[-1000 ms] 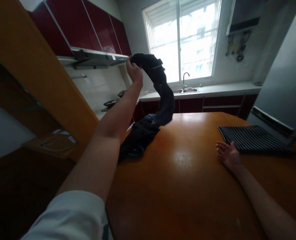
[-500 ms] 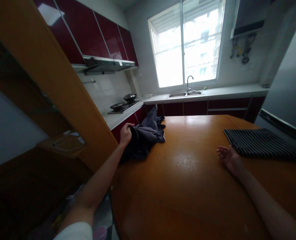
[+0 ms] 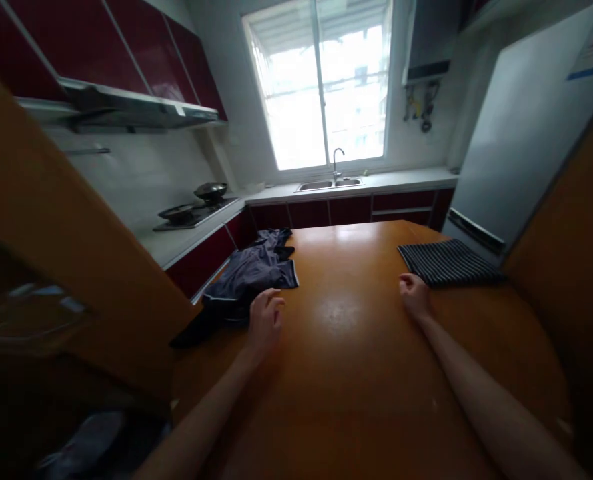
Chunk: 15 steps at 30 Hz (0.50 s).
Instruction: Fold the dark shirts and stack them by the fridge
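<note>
My left hand (image 3: 265,321) hovers over the table by the near right edge of a dark garment pile, its fingers loosely bent and apart, holding nothing. The pile of dark grey and black clothes (image 3: 251,270) lies spread on the table's left side, with pale trim along its edges and a black part trailing toward me. My right hand (image 3: 414,295) is at the table's right side, fingers curled in with nothing visible in them. Just beyond it lies a flat black cloth with light stripes (image 3: 451,262).
Both hands are over a wooden table (image 3: 346,373). Behind it runs a white counter with a sink (image 3: 316,186). Pans (image 3: 210,191) sit on the stove at back left. A fridge (image 3: 506,133) stands at right, a wooden post (image 3: 76,220) at left.
My left hand has lowered the dark garment onto the pile, let go of it and moved right. The fingers of my right hand have curled in. The view has turned a little.
</note>
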### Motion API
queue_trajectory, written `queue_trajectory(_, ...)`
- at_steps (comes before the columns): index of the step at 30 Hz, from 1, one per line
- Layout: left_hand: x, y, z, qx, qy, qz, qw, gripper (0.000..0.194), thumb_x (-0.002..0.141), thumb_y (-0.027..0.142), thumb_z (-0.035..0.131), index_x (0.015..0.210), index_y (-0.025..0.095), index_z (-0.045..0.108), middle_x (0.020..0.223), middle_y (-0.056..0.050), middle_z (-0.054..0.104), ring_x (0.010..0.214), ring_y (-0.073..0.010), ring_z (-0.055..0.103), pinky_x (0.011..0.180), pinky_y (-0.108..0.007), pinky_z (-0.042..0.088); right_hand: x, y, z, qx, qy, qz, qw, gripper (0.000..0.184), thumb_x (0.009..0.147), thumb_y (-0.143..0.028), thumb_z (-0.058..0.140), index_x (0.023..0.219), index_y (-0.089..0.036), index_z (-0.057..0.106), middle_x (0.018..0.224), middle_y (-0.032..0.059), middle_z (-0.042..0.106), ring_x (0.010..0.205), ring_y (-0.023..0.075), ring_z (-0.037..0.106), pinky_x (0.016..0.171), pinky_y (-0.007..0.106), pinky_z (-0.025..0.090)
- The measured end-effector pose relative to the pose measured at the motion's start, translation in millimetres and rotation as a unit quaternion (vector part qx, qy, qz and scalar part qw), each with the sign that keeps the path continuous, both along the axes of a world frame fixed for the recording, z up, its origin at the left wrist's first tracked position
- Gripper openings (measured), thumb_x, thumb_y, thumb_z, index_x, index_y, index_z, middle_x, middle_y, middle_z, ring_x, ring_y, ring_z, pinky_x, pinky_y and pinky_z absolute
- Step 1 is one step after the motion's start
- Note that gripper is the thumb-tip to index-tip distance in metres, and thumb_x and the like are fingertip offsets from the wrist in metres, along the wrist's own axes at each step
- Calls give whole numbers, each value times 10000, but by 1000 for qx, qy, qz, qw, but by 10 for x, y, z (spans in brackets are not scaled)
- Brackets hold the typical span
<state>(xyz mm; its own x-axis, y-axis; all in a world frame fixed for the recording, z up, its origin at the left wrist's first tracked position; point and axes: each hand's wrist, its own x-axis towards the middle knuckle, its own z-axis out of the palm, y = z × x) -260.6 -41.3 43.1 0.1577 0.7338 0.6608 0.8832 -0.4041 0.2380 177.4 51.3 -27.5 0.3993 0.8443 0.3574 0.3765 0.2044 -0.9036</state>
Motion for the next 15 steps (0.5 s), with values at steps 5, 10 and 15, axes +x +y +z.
queue_trajectory(5,836,182,-315,-136,-32,-214,967,186,906,131,477,878,208,644,1131,-91,653,1077,-225,610,970,-387,494,354,-67,137,-104,-212,-191,953,445,840,-255,575,1266,-137,628,1394,205,540,1306,352,421,1089,506,311)
queue_trajectory(10,1041,389,-416,-200,-80,-286,934,201,894,155,476,849,201,667,1002,-71,688,964,-197,642,903,-346,506,536,-91,258,-184,-260,-187,929,259,912,-212,523,1106,-163,688,1232,194,633,1208,317,506,983,434,370)
queue_trajectory(15,951,465,-442,-228,-197,-242,922,184,812,180,487,793,195,669,870,-40,692,824,-180,671,788,-313,544,260,-173,311,-166,-265,-30,949,98,876,-258,648,854,-181,704,953,112,713,907,227,630,782,308,421)
